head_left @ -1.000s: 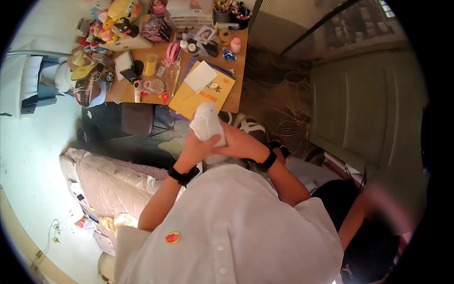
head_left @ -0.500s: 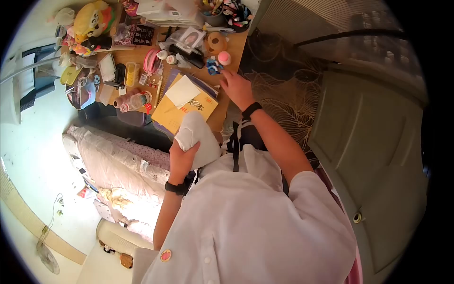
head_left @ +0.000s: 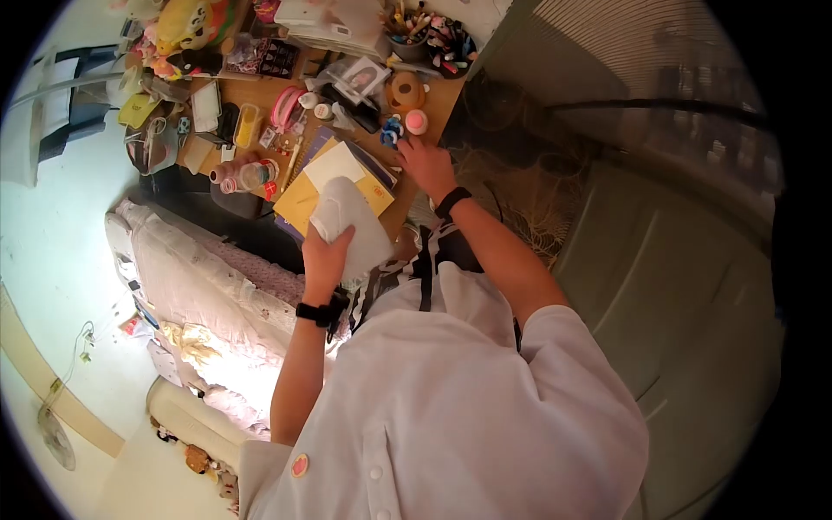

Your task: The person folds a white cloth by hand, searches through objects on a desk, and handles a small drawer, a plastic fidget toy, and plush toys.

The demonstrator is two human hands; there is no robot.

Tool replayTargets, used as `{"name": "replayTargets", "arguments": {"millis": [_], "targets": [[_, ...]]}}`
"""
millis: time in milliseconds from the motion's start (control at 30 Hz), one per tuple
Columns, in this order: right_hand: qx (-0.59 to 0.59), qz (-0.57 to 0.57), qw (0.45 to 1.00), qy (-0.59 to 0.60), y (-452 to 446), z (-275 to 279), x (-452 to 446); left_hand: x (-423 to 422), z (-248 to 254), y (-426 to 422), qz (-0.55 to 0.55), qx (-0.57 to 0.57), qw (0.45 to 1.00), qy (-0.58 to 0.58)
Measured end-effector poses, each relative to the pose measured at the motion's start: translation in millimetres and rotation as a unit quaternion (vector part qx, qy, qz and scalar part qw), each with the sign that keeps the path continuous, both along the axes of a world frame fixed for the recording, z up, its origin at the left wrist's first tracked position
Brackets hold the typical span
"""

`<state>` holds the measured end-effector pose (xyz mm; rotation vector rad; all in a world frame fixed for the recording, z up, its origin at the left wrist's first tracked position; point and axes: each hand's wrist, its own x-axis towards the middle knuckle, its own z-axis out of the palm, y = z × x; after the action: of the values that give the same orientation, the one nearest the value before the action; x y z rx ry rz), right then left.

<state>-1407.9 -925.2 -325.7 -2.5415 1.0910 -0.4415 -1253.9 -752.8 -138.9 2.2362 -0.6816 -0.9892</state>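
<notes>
My left hand is closed around a thick white folded cloth or soft pad, held tilted above the near edge of the desk. My right hand rests by the desk's right edge, fingers partly stretched out. Its fingertips are beside a small blue clustered object, whose kind I cannot make out; contact is unclear. Just beyond the fingers stands a small bottle with a pink top. Below the white cloth lie a yellow book and a white sheet of paper.
The wooden desk carries a brown round case, a framed photo, a pink-rimmed oval item and bottles. A bed lies to the left, a greenish door to the right.
The view has shifted slightly. My right hand has moved closer to the blue object. My left hand still holds the white cloth, now a little nearer to me.
</notes>
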Motion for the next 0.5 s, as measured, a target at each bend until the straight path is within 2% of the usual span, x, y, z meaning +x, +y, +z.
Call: {"name": "replayTargets", "arguments": {"millis": [100,233,333,433,500], "targets": [[0.008,0.02,1.0,0.011,-1.2,10.3,-1.3,10.6,-7.3,-15.8,0.013,-0.007,1.0,-0.004],[0.061,-0.036,0.991,-0.115,2.9,55.4,-4.0,22.4,-28.1,-19.7,0.028,-0.037,0.999,-0.009],[0.097,-0.076,0.974,-0.188,9.2,109.2,-11.2,23.2,-45.8,-13.5,0.1,-0.047,0.992,0.067],[0.134,-0.107,0.945,-0.277,17.3,153.6,-14.0,25.0,-55.4,-10.1,0.081,-0.177,0.974,0.113],[0.184,-0.121,0.917,-0.332,24.6,175.5,-17.4,27.3,-36.5,-12.4,0.011,-0.176,0.978,0.11]]}}
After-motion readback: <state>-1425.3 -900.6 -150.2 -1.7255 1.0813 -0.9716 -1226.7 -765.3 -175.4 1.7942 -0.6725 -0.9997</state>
